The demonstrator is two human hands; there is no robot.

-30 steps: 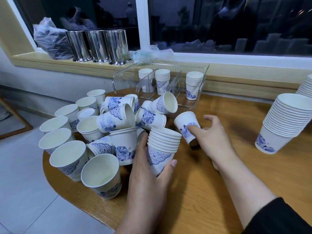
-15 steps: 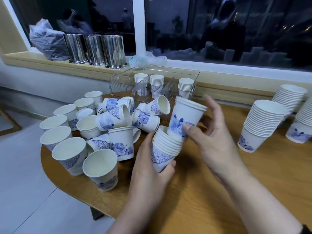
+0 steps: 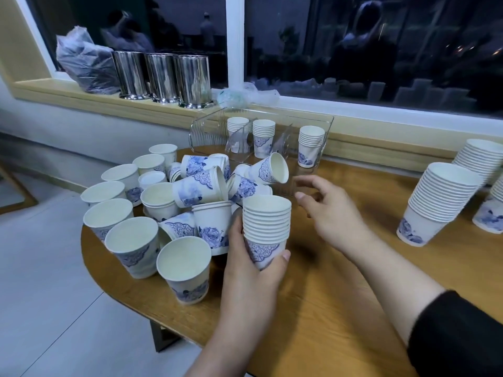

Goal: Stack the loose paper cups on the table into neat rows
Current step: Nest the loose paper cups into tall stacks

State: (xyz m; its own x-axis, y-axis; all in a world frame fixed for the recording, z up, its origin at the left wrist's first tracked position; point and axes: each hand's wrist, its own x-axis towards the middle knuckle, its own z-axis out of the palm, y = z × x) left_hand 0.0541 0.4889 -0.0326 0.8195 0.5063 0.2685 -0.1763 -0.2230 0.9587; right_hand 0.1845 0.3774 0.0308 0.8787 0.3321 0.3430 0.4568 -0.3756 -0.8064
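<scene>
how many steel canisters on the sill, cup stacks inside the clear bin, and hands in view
steel canisters on the sill: 3
cup stacks in the clear bin: 3
hands: 2, the left hand gripping a cup stack, the right hand empty
total: 8

Loose cups (image 3: 174,202) left on the table (image 3: 326,295), tall stacks (image 3: 435,202) right (clear tray (image 3: 313,126) behind).

Single head-worn wide-angle view, looking forward and down from above near edge of desk (image 3: 313,308). Close range: forearms enter from bottom. Faces window (image 3: 353,50) and sill beyond desk. Floor visible at left. No second view.
</scene>
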